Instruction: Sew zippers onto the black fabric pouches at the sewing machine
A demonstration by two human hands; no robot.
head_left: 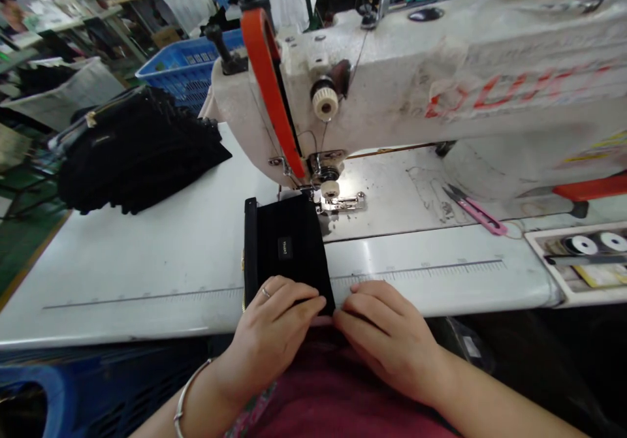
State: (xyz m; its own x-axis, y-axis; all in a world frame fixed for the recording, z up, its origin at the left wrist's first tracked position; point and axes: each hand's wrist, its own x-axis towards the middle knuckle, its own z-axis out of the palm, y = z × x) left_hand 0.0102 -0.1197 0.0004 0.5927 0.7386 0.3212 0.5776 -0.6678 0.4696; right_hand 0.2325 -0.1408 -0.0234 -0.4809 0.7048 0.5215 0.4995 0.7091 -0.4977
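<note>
A small black fabric piece (287,245) with a tiny label lies on the white sewing table (147,255), its far end under the presser foot (337,200) of the sewing machine (441,79). My left hand (274,324) rests on the near end of the piece, fingers curled and pressed on the fabric; a ring shows on one finger. My right hand (385,330) sits at the piece's near right corner, fingers bent, fingertips pinching its edge next to the left hand.
A heap of black fabric pieces (137,154) lies at the table's far left, with a blue plastic basket (189,66) behind it. Pink thread snips (475,211) lie right of the needle. A tray with bobbins (582,255) stands at the right edge.
</note>
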